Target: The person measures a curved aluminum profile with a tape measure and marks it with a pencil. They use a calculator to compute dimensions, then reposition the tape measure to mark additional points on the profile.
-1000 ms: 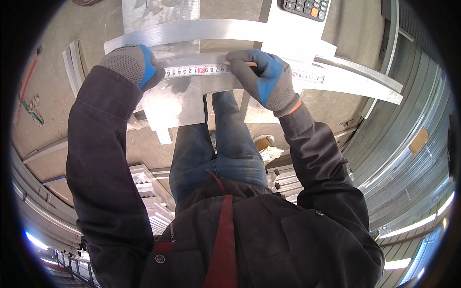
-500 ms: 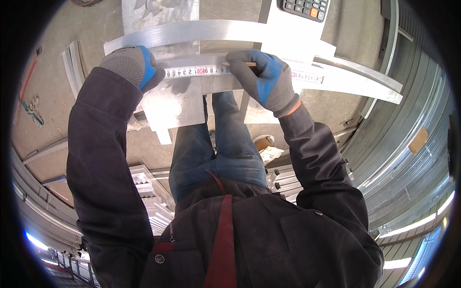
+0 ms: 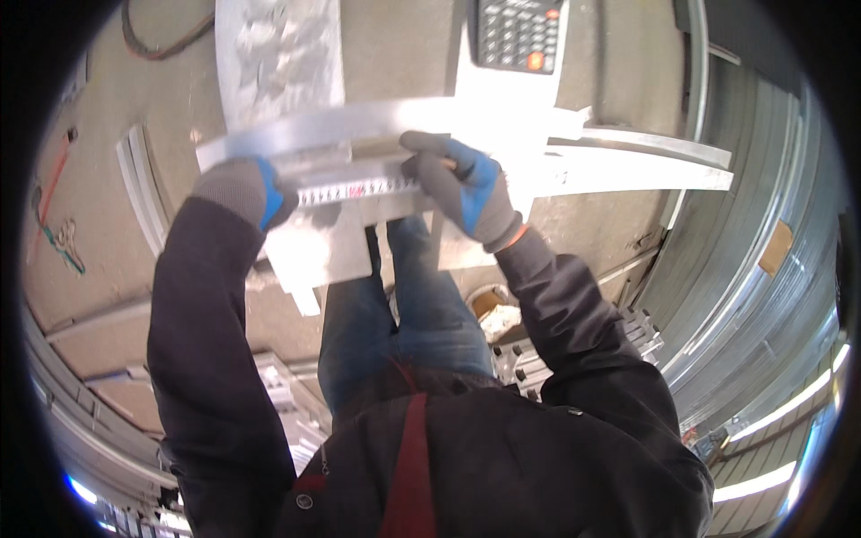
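Observation:
A tape measure's white blade (image 3: 345,192) lies along a silvery metal bar, which crosses in front of me. My left hand (image 3: 244,193), in a grey and blue glove, is closed at the blade's left end; the tape's case is hidden under it. My right hand (image 3: 466,190), gloved alike, rests on the bar and blade farther right. Its fingers pinch a thin tan stick that looks like a pencil (image 3: 450,164). A second metal bar (image 3: 359,119) runs behind the first. Glare washes out the metal to the right of my right hand.
A black calculator (image 3: 517,36) sits on a bright metal piece at the back. A scuffed metal plate (image 3: 280,63) extends away at back left. Long metal profiles (image 3: 744,242) are stacked on the right. Below stands a round container (image 3: 491,305) with crumpled white material.
The view has tilted, so the bars and hands appear lower and more of the calculator shows. My right hand appears slightly closer to the left one. Both hands keep their hold.

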The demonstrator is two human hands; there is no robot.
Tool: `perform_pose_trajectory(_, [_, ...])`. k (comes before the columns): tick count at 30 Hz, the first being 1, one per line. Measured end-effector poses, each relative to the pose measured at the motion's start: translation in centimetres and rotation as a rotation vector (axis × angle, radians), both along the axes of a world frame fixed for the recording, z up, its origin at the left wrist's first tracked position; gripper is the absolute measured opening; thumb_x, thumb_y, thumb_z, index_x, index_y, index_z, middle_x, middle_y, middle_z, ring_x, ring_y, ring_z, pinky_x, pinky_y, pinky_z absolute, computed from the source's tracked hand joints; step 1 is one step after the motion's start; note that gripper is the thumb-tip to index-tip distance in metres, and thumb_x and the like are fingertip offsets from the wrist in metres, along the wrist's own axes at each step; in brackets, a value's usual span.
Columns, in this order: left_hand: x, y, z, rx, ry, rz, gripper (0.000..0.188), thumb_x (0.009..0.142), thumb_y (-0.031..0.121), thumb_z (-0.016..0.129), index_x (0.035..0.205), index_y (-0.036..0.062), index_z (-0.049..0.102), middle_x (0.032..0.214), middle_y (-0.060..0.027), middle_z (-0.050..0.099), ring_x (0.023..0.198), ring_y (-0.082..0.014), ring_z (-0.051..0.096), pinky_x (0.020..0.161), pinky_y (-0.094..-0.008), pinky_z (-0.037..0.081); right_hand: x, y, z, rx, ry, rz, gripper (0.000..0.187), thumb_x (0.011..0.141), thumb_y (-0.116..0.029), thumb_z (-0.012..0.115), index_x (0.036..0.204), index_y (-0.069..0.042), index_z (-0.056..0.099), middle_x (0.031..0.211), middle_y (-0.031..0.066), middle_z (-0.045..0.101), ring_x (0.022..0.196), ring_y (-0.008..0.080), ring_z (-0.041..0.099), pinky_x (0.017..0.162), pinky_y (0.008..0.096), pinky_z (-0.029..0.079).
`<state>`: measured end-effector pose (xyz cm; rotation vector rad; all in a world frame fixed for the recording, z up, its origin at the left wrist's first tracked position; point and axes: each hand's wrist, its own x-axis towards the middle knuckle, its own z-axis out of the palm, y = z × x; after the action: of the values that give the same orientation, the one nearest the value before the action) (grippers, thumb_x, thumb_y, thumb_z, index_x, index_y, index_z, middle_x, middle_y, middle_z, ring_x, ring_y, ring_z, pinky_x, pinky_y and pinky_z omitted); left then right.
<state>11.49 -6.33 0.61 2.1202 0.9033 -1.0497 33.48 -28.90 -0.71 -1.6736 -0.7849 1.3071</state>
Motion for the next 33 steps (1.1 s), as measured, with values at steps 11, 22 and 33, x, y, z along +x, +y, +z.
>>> perform_pose_trajectory(11, [0.4, -0.7, 1.5, 0.023, 0.026, 0.025, 0.039, 0.087, 0.047, 0.073, 0.097, 0.0101, 0.082, 0.089, -0.0191, 0.077, 0.086, -0.0398, 0.074, 0.082, -0.0478, 0.058, 6.3, -1.0, 1.7, 0.071, -0.191, -0.441, 0.039, 0.108, -0.011, 0.054, 0.145, -0.003, 0.061, 0.118, 0.0096, 0.075, 0.088, 0.0110, 0.067, 0.082, 0.0273, 0.057])
perform_pose_trajectory(22, [0.4, -0.5, 1.4, -0.012, 0.057, 0.013, 0.038, 0.087, 0.046, 0.075, 0.098, 0.0100, 0.081, 0.093, -0.0204, 0.076, 0.090, -0.0390, 0.073, 0.081, -0.0491, 0.057, 14.2, 1.4, 0.1, -0.064, -0.742, -0.280, 0.040, 0.104, -0.013, 0.060, 0.143, -0.005, 0.062, 0.126, 0.0176, 0.075, 0.110, 0.0275, 0.075, 0.092, 0.0365, 0.059])
perform_pose_trajectory(33, [0.2, -0.8, 0.8, -0.024, 0.191, 0.026, 0.035, 0.088, 0.048, 0.070, 0.101, 0.0181, 0.084, 0.093, -0.0163, 0.078, 0.085, -0.0362, 0.074, 0.081, -0.0467, 0.058, 10.2, -1.5, 5.7, 0.021, -0.425, -0.314, 0.038, 0.103, -0.010, 0.062, 0.140, -0.003, 0.065, 0.119, 0.0143, 0.077, 0.095, 0.0190, 0.074, 0.081, 0.0306, 0.059])
